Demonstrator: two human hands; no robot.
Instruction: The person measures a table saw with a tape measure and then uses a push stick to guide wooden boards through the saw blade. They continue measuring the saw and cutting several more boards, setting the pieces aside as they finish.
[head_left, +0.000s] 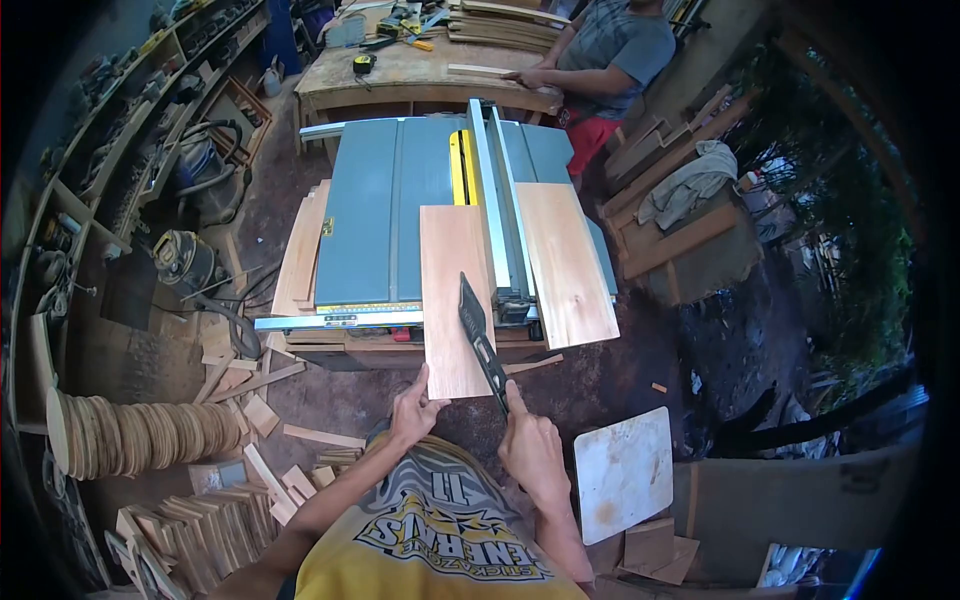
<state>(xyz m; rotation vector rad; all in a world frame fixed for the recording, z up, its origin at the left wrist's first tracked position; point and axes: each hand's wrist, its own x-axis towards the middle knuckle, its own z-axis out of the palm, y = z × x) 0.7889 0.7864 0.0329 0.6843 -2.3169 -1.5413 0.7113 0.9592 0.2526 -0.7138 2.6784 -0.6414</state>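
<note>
A: What do the hands have?

B: The left hand (415,408) pinches the near left corner of a narrow board (455,290), fingers closed on its end. The right hand (530,445) is closed round the handle of a black push stick (478,335), forefinger stretched along it, the tip resting on the board near its right edge.

A: And where does the board lie?

B: Flat on the table saw (375,210), its near end overhanging the front edge, its right edge along the rip fence (492,200). Its far end sits just short of the yellow blade guard (459,165).

A: So how far along is the cut?

B: I judge it barely begun or not begun; most of the board is on the near side of the blade. A wider board (565,260) lies on the other side of the fence, by the right edge.

A: Any containers?

B: The wall shelves (110,110) on the left hold tools, too small to name. On the floor, wooden discs (140,435) lie in a row and offcuts (215,525) in stacks. Another person (605,50) leans on the workbench (420,75) beyond the far edge.
</note>
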